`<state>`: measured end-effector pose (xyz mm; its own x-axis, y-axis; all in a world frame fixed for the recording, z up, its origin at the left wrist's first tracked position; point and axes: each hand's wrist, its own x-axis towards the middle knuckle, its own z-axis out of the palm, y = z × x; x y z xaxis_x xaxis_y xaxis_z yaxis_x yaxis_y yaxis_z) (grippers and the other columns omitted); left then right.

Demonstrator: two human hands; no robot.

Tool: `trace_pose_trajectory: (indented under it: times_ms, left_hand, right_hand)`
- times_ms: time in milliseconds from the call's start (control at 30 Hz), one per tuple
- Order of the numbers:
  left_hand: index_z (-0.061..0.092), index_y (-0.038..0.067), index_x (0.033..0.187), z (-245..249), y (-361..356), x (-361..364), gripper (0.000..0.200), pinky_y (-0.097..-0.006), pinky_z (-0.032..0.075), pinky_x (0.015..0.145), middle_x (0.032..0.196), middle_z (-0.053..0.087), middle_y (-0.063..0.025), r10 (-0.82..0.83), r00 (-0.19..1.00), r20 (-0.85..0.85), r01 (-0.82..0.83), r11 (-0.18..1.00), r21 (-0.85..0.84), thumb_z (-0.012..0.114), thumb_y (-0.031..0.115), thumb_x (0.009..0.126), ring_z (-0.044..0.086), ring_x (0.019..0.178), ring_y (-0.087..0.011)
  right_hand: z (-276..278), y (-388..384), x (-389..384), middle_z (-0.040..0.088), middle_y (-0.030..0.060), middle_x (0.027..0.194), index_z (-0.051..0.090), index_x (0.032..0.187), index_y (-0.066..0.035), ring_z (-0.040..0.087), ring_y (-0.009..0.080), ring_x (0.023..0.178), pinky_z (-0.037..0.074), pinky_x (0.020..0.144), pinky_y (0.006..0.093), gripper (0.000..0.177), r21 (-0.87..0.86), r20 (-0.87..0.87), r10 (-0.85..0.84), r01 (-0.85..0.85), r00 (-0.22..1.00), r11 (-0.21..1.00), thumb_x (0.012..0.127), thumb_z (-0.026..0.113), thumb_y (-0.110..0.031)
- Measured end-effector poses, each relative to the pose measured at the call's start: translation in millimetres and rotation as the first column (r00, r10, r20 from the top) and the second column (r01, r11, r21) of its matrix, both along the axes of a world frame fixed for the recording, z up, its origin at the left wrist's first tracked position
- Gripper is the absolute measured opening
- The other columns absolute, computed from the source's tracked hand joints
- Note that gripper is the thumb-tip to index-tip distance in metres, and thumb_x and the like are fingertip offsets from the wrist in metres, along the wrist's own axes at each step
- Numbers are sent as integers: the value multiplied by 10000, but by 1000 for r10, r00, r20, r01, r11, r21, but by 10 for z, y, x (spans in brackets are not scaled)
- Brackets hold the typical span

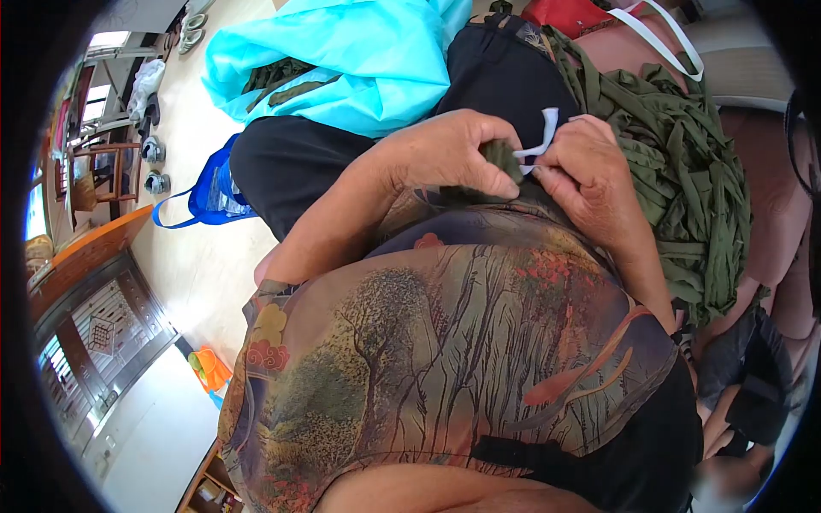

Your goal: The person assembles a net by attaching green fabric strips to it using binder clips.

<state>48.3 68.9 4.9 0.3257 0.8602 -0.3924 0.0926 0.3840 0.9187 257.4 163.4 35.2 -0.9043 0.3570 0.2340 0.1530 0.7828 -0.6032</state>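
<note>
My left hand (457, 154) is closed around a small folded bundle of dark green cloth (503, 156) above my lap. My right hand (586, 167) pinches a narrow white strip (547, 128) beside the bundle. One end of the strip sticks up between the two hands, and part of it runs against the green cloth. My fingers hide how the strip passes around the bundle. To the right of my right hand lies a large heap of olive green cloth strips (684, 171).
A light blue bag (342, 60) with green pieces in it lies ahead of my knees. A blue bag (209, 192) stands on the floor at left. A red bag (573, 13) with a white handle is at the far right. Another person (744, 393) is partly visible at lower right.
</note>
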Motion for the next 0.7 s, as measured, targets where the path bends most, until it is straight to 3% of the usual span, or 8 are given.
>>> trace_pose_trajectory:
  times_ms: [100,200,300,400,500,600,633,700]
  left_hand:
    - [633,26,1067,-40,-67,34,359,-235,481,781,873,642,16,23,1000,-13,-23,1000,20,798,113,760,579,822,-79]
    - [635,33,1038,-25,-97,73,289,-229,481,775,886,647,19,133,991,12,-133,973,190,765,74,782,580,826,-67]
    - [633,39,993,-109,-162,-20,205,-215,483,757,867,647,21,206,966,158,-213,977,26,717,23,807,585,812,-54]
    - [630,44,957,-172,-234,-114,152,-199,483,734,838,643,27,302,933,195,-281,951,-125,681,-8,824,590,789,-45]
    - [630,48,945,-206,-213,-16,166,-199,490,727,826,643,32,273,954,125,-275,962,-4,660,-47,812,597,767,-50]
    - [628,48,942,-194,-174,40,172,-203,493,731,837,642,33,252,960,125,-260,965,46,659,-53,806,596,769,-48]
    - [627,48,940,-193,-161,46,172,-204,493,732,841,642,34,249,959,137,-258,965,47,660,-53,804,595,769,-47]
    - [627,51,949,-213,-151,59,181,-205,491,735,853,638,34,237,964,117,-250,962,109,665,-50,804,593,780,-44]
  right_hand:
    - [-17,10,45,592,45,673,653,784,-72,573,245,705,433,782,360,79,-38,-21,-38,37,999,999,733,712,-59]
    - [-44,17,102,588,56,676,639,768,-67,564,253,688,429,764,359,85,-31,18,-3,3,1000,1000,734,717,-69]
    - [-30,40,199,581,62,673,635,769,-72,557,257,673,428,746,362,85,-5,74,-72,73,995,997,741,715,-73]
    - [-72,55,323,570,64,668,628,760,-78,555,257,670,429,742,360,84,5,107,-127,128,986,992,750,711,-72]
    - [-208,31,304,577,57,671,624,814,-80,563,249,677,429,744,352,96,-47,44,-35,37,998,998,766,708,-74]
    - [-155,-40,242,585,42,672,612,926,-78,567,236,680,428,766,352,173,-248,100,-163,183,982,951,785,709,-98]
    - [-159,12,256,583,29,667,590,1117,-89,562,191,643,438,711,333,318,-300,125,-135,167,983,939,818,692,-124]
    - [-103,40,234,566,25,658,566,1208,-102,537,161,610,432,651,314,391,-512,192,-144,224,971,829,833,675,-129]
